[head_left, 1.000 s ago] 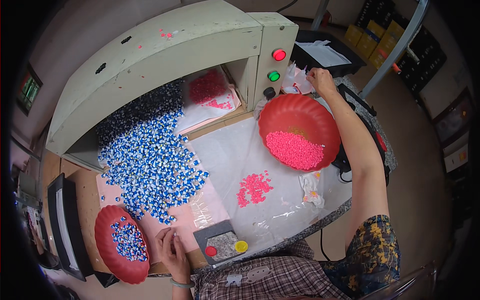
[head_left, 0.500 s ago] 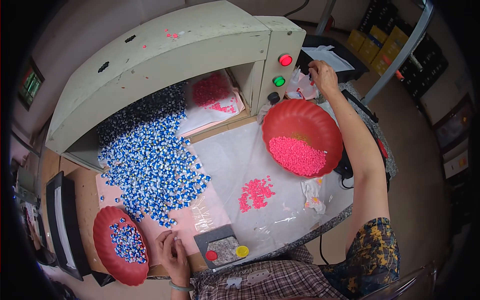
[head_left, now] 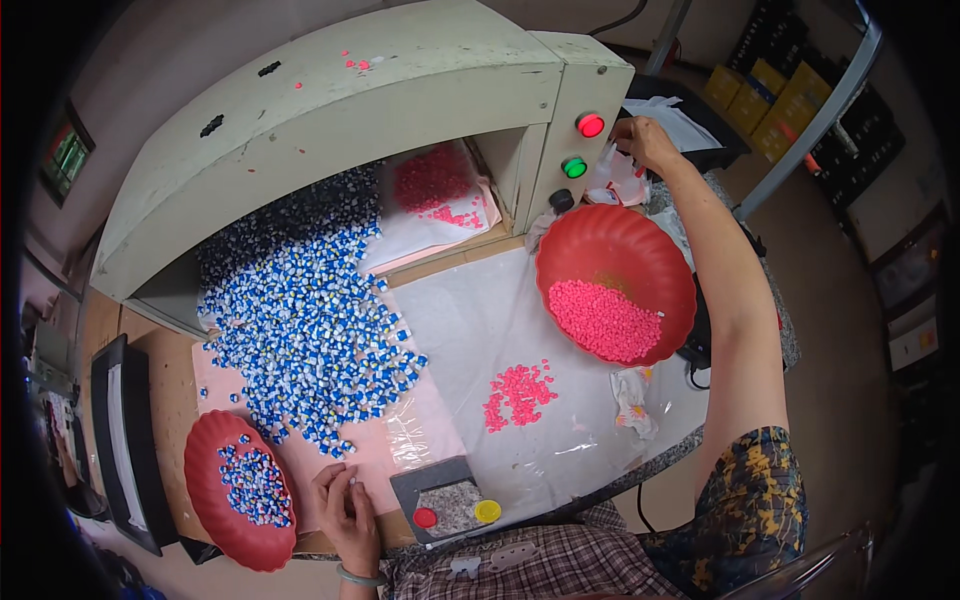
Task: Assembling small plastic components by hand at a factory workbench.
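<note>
At the near edge of the pink sheet (head_left: 440,415) rests my left hand (head_left: 346,515). Its fingers are bent together, with a small pale spot at the tips that I cannot make out. My right hand (head_left: 648,146) reaches past the machine's right side, over a pile of crumpled plastic bags (head_left: 615,185). Its fingers are closed, and what they hold is hidden. Many small blue-and-white pieces (head_left: 320,350) spread from under the machine's hood onto the pink sheet. A large red bowl (head_left: 660,235) holds pink pellets (head_left: 605,320); more pink pellets (head_left: 520,396) lie loose on clear plastic sheeting.
A cream machine (head_left: 330,110) with a red light (head_left: 590,125) and green light (head_left: 574,167) arches over the bench. A smaller red bowl (head_left: 215,515) with blue-and-white pieces stands at left. A grey panel (head_left: 450,500) with red and yellow buttons lies in front. Crumpled tissue (head_left: 634,403) lies near the large bowl.
My right hand has shifted slightly left and dipped over the bags by the machine. The whole view has moved a little; my left hand stays in place.
</note>
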